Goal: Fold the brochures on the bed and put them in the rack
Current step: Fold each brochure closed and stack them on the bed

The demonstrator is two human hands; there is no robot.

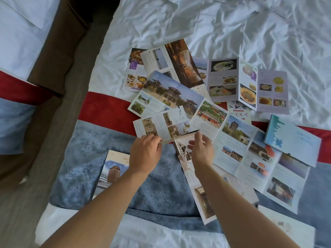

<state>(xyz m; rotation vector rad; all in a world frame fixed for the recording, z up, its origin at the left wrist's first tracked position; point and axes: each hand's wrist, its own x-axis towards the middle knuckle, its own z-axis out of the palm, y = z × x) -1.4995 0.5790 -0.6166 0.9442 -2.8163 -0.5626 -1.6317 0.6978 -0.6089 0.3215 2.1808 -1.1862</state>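
Observation:
Several unfolded brochures lie spread over the bed [232, 29]. My left hand [145, 153] and my right hand [201, 151] both pinch the near edge of one brochure [161, 124] with photos of old buildings, lifting that edge off the bed. A food brochure [250, 86] lies open at the back right. A folded light blue brochure [293, 138] rests at the right. One brochure with a tower photo [112, 169] lies near my left forearm. A long brochure [202, 190] runs partly under my right arm. No rack is in view.
A blue runner [89, 149] with a red band [103, 108] crosses the white bed. At the left a narrow floor gap and a brown nightstand [59, 51] separate it from a second bed [16, 42].

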